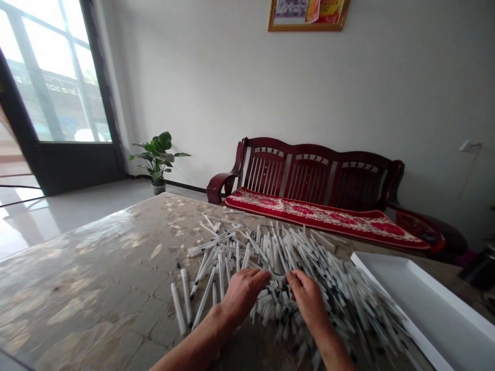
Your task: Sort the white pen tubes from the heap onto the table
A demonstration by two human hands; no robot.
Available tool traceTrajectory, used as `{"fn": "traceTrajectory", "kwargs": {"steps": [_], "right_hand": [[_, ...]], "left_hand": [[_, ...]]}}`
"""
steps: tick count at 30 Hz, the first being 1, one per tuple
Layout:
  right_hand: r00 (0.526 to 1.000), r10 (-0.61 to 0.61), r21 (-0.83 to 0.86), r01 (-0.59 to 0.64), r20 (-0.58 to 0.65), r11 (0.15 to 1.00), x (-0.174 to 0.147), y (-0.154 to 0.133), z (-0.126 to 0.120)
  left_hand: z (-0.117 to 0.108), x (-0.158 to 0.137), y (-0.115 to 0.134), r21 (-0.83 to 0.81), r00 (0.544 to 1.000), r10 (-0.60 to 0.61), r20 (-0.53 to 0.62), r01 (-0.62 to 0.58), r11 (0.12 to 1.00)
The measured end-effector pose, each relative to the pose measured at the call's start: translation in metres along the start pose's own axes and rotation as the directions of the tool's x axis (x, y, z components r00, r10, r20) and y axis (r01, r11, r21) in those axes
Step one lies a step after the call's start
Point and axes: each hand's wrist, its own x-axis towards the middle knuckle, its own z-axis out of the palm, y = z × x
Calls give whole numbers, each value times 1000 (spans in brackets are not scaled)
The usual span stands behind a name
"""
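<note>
My left hand (244,289) and my right hand (308,294) are close together over a large heap of slim pens (340,283), whitish and translucent with dark tips or caps. Between my fingertips runs a short whitish pen (277,277), its two ends pinched by the two hands. Blur and the fingers hide its details. To the left of my left hand, a few loose pens (178,309) lie apart from the heap, and a small black cap (178,265) rests near them.
A shallow white box (433,309) sits on the right of the table, beside the heap. The patterned tablecloth (96,288) spreads to the left. Beyond the table's far edge are a dark red wooden bench (309,175) with a red cover and a potted plant (157,154).
</note>
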Motion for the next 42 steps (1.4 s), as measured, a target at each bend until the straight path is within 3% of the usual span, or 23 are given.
{"fn": "traceTrajectory", "kwargs": {"steps": [6,13,17,22,27,34,39,42], "right_hand": [[997,-72,103,69,29,992,0,-5,-1],[1000,1,24,-1,10,1000,0,-3,0],[999,-30,128,25,37,991,2,-5,-1],[996,70,105,-76,55,992,2,-2,2],[999,-6,79,2,53,997,1,-3,1],[999,18,185,-25,38,983,5,-2,-7],[990,-96,67,90,101,994,5,-2,-10],[987,-99,13,98,126,995,4,-2,-9]], "left_hand": [[-3,0,0,12,1000,-13,-3,13,1000],[-2,0,0,15,1000,4,20,-4,1000],[-2,0,-1,29,1000,-1,6,1,1000],[-1,-1,-2,29,1000,-4,8,4,1000],[-1,0,-2,-26,998,-29,58,30,999],[-5,0,-6,-258,978,-161,135,192,947],[-6,-1,-11,-198,982,-174,80,187,962],[-6,0,-10,-132,989,-144,40,148,980]]}}
